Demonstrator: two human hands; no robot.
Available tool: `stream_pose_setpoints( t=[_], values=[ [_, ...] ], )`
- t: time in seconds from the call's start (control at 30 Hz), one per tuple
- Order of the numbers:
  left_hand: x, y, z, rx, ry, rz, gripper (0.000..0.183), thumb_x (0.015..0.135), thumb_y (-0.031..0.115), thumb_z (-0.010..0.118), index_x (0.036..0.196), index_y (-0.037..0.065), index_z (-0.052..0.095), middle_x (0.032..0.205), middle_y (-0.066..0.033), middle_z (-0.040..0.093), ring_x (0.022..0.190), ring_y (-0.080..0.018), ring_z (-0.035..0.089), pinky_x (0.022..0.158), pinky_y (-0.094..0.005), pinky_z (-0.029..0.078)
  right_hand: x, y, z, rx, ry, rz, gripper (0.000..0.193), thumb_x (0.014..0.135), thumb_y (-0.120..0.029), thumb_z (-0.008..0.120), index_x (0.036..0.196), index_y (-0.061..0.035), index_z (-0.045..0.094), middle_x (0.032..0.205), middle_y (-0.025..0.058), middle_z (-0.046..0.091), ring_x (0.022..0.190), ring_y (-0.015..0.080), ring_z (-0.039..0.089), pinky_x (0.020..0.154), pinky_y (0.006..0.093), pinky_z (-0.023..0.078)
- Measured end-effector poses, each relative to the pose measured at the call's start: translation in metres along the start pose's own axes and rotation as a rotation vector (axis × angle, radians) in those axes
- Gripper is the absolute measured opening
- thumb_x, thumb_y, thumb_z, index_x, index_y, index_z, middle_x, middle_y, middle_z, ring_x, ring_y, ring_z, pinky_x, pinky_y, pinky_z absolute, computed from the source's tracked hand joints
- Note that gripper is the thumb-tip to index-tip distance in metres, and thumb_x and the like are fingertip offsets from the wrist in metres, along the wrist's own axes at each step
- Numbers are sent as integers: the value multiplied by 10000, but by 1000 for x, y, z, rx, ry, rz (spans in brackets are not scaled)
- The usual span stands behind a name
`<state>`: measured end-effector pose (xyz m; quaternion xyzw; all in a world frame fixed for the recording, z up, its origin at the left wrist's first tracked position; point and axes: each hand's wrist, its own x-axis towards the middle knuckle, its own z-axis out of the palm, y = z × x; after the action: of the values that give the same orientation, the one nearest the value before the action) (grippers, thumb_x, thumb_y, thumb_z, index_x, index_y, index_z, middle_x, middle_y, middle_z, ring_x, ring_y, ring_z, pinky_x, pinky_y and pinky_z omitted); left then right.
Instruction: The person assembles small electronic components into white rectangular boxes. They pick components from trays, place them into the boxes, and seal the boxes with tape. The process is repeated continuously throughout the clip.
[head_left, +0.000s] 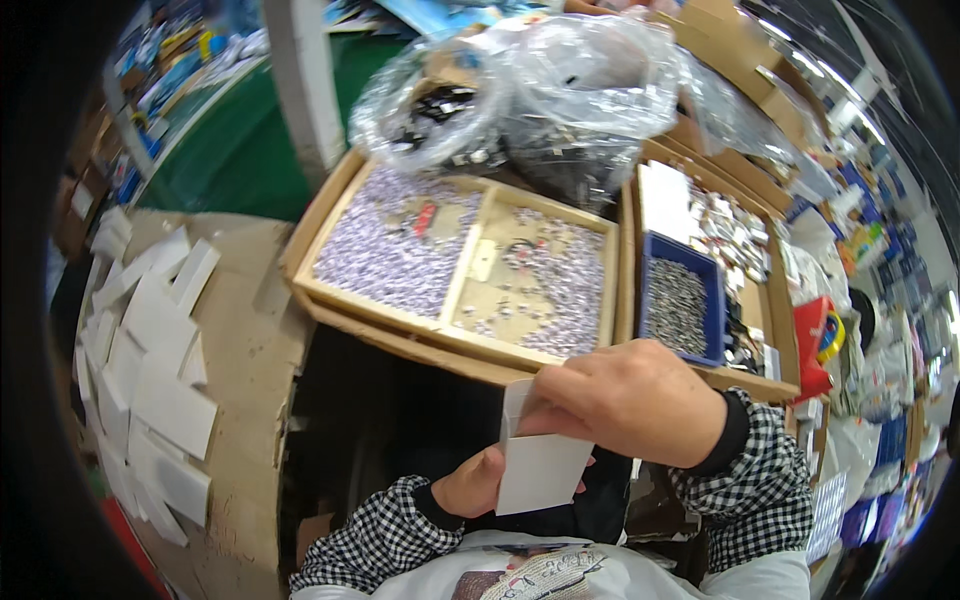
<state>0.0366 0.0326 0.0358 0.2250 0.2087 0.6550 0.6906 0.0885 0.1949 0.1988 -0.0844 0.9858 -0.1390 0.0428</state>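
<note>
Fingers of the right hand [625, 400] pinch the top edge of a small white paper box [538, 462], left hand [478, 482] gripping it from below, right up close to the chest. Past them sits a cardboard tray [465, 340] of tiny parts; white cards [150, 380] lie far left.

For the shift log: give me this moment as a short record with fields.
left hand: left hand holds the small white box from below
right hand: right hand grips the box top, fingers curled over it
in front: divided wooden tray of small pale pieces
right of tray: blue bin of small dark parts
behind: clear plastic bags
left side: flat white blanks on cardboard
</note>
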Motion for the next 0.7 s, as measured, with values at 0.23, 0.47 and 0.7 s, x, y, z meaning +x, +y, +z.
stream_pose_setpoints(
  t=[0.23,0.47,0.7],
  values=[
    [12,-16,9,-33,-78,-74,1122,709,789,511,1447,3,199,1358,-218,417,1185,-283,511,991,-407,442,-65,61,-5,2,391,222,161,832,-161,661,928,-36,628,788,110,640,682,279,637,622,349,524],
    [12,-23,14,40,-37,-105,1133,708,797,493,1447,-6,188,1350,-230,420,1173,-283,521,972,-395,459,-81,144,15,-167,144,430,129,798,-168,650,849,-56,688,889,126,662,830,293,630,758,409,503],
    [14,-22,20,94,63,-75,1118,679,807,500,1410,5,231,1284,-270,474,1115,-348,557,911,-489,496,-88,144,12,-132,320,450,159,807,-234,674,861,-89,711,805,89,671,789,265,644,731,370,514]
  ],
)
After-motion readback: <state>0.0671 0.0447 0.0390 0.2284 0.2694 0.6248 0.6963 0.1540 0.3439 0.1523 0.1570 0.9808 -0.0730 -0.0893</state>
